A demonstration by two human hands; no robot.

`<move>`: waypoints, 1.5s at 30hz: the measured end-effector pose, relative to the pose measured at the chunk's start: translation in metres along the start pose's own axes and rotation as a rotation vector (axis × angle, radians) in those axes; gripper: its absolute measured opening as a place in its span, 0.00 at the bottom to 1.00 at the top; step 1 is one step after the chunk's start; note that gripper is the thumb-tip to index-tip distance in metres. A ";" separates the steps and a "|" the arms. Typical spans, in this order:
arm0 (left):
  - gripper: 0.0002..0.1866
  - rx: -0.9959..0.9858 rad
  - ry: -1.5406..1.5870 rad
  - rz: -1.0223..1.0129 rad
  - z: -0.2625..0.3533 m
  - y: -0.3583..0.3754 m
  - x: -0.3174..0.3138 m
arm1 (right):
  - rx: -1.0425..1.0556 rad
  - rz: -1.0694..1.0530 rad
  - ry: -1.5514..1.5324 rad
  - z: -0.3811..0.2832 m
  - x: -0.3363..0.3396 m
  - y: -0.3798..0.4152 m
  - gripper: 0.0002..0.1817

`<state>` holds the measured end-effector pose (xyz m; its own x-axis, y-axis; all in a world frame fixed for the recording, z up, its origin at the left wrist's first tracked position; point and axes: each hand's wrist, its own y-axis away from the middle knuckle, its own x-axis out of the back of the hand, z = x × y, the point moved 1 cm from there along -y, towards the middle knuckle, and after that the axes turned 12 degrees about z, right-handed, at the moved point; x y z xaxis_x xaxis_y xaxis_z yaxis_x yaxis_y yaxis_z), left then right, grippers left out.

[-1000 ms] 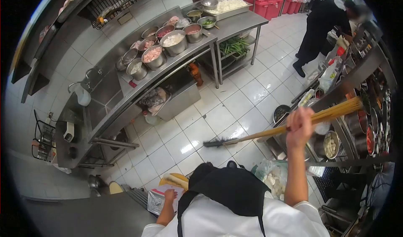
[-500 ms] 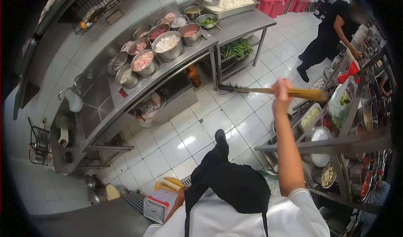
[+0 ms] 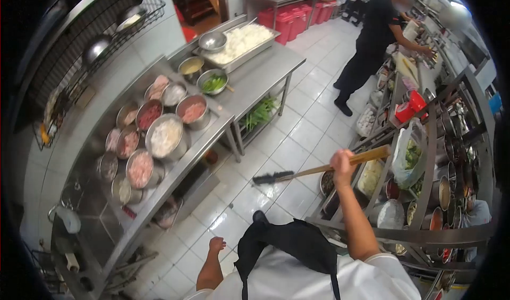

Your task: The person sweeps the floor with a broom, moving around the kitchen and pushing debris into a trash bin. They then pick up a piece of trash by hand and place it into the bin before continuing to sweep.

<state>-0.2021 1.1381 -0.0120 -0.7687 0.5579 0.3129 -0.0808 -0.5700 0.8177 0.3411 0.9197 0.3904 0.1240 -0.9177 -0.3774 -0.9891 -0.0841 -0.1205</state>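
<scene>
My right hand (image 3: 342,164) is wrapped round a long tool with a bamboo-like bundle (image 3: 372,154) at one end and a dark bristly head (image 3: 272,178) at the other. The tool lies across the view, its dark end over the tiled floor. Low in the view, my left hand (image 3: 217,243) hangs above the floor beside the black apron (image 3: 287,247). Its fingers look curled and nothing shows in them.
On the left, a steel counter (image 3: 204,135) holds several metal pots of meat, with a tray of white food (image 3: 244,44) behind. Metal shelving (image 3: 425,236) with food containers stands at right. A co-worker in black (image 3: 369,39) leans over a worktop at the upper right.
The view has shifted right and forward. The tool has dropped lower in view, still in my right hand. My left hand has come into clear view, away from the yellow and red-white items.
</scene>
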 end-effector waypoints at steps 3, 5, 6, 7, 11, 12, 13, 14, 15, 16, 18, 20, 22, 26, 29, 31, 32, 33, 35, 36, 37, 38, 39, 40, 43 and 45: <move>0.12 -0.222 -0.160 -0.039 0.108 -0.035 -0.042 | 0.087 0.249 -0.059 -0.030 0.020 -0.043 0.20; 0.12 -0.364 -0.154 -0.076 0.184 -0.043 -0.074 | 0.135 0.374 -0.102 -0.064 0.030 -0.061 0.20; 0.12 -0.416 -0.122 -0.109 0.216 -0.043 -0.091 | 0.169 0.426 -0.116 -0.079 0.035 -0.069 0.20; 0.12 -0.464 -0.090 -0.143 0.244 -0.042 -0.106 | 0.224 0.466 -0.128 -0.090 0.043 -0.079 0.20; 0.13 -0.603 -0.287 -0.125 0.312 -0.055 -0.160 | 0.396 0.472 -0.184 -0.123 0.072 -0.119 0.20; 0.13 -0.607 -0.299 -0.164 0.320 -0.059 -0.170 | 0.400 0.449 -0.205 -0.130 0.075 -0.127 0.21; 0.12 -0.612 -0.316 -0.203 0.320 -0.071 -0.179 | 0.429 0.455 -0.200 -0.134 0.075 -0.135 0.21; 0.13 -0.626 -0.299 -0.183 0.325 -0.062 -0.188 | 0.459 0.463 -0.195 -0.137 0.076 -0.145 0.21; 0.13 -0.624 -0.332 -0.176 0.326 -0.057 -0.194 | 0.494 0.486 -0.193 -0.138 0.079 -0.157 0.21; 0.12 -0.791 -0.555 -0.153 0.334 -0.048 -0.194 | 0.506 0.519 -0.186 -0.141 0.080 -0.170 0.21; 0.16 -0.886 -0.748 -0.022 0.303 -0.094 -0.214 | 0.521 0.568 -0.170 -0.142 0.080 -0.202 0.21; 0.17 -0.718 -0.832 -0.154 0.315 -0.091 -0.220 | 0.544 0.574 -0.152 -0.134 0.088 -0.248 0.21; 0.17 -0.682 -0.845 -0.109 0.326 -0.084 -0.220 | 0.517 0.640 -0.089 -0.113 0.094 -0.294 0.21; 0.15 -0.693 -0.806 0.013 0.383 -0.046 -0.234 | 0.298 0.623 0.177 -0.016 0.110 -0.398 0.22; 0.14 -0.777 -0.632 -0.004 0.472 0.020 -0.264 | 0.409 0.682 0.457 0.067 0.130 -0.461 0.23; 0.15 -0.806 -0.625 -0.017 0.511 0.025 -0.295 | 0.340 0.676 0.382 0.059 0.115 -0.498 0.24; 0.15 -0.850 -0.617 -0.021 0.535 0.030 -0.308 | 0.296 0.632 0.345 0.057 0.106 -0.516 0.24; 0.15 -0.876 -0.623 -0.020 0.565 0.035 -0.324 | 0.250 0.585 0.306 0.060 0.097 -0.533 0.24; 0.15 -0.912 -0.635 -0.009 0.621 0.049 -0.365 | 0.304 0.542 0.332 0.072 0.099 -0.566 0.23; 0.15 -0.942 -0.650 -0.040 0.648 0.048 -0.385 | 0.258 0.567 0.295 0.072 0.097 -0.579 0.23; 0.15 -0.975 -0.666 -0.075 0.675 0.047 -0.406 | 0.297 0.616 0.344 0.068 0.095 -0.594 0.23; 0.15 -0.998 -0.629 -0.100 0.701 0.049 -0.427 | 0.279 0.637 0.357 0.068 0.104 -0.609 0.22; 0.15 -1.025 -0.596 -0.128 0.730 0.053 -0.447 | 0.236 0.582 0.290 0.060 0.109 -0.619 0.22; 0.15 -1.059 -0.565 -0.161 0.758 0.053 -0.466 | 0.248 0.594 0.273 0.062 0.127 -0.636 0.22; 0.15 -1.251 -0.558 -0.221 0.830 0.043 -0.525 | 0.295 0.696 0.292 0.037 0.133 -0.661 0.24; 0.14 -1.324 -0.583 -0.261 0.871 0.027 -0.564 | 0.384 0.748 0.237 0.022 0.128 -0.672 0.24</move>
<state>0.7823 1.3334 0.2550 -0.3084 0.7053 0.6383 -0.9306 -0.3626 -0.0489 1.0235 0.8676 0.4029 -0.6094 -0.7397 -0.2853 -0.7038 0.6704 -0.2350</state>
